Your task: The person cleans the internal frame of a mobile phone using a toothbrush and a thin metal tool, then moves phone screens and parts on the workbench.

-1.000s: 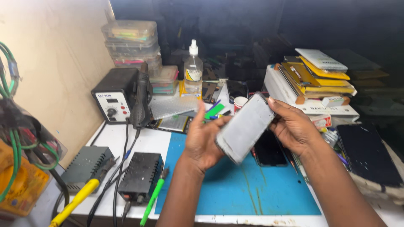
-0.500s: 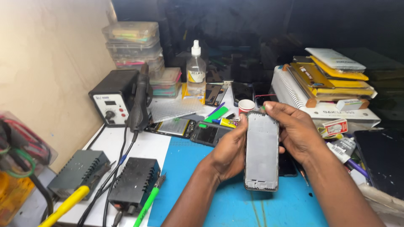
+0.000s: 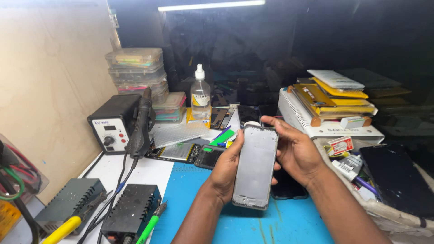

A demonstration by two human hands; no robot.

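I hold a grey phone frame (image 3: 255, 167) upright over the blue work mat (image 3: 289, 223), its bare metal inner side facing me. My left hand (image 3: 224, 168) grips its left edge from behind. My right hand (image 3: 296, 151) holds its top right corner, the fingers curled over the upper end. A dark phone (image 3: 288, 187) lies on the mat just below my right hand. An opened phone (image 3: 174, 152) with exposed insides rests to the left, beyond the mat's edge.
A hot-air rework station (image 3: 113, 129) with its black handpiece (image 3: 141, 124) stands at left. Two black boxes (image 3: 131, 214) and green and yellow handled tools (image 3: 151, 223) sit front left. A clear squeeze bottle (image 3: 200, 96), stacked parts boxes (image 3: 135, 72) and piled packets (image 3: 334, 97) line the back.
The frame has swung from tilted to upright in my hands and come closer to me. My view has shifted slightly to the right.
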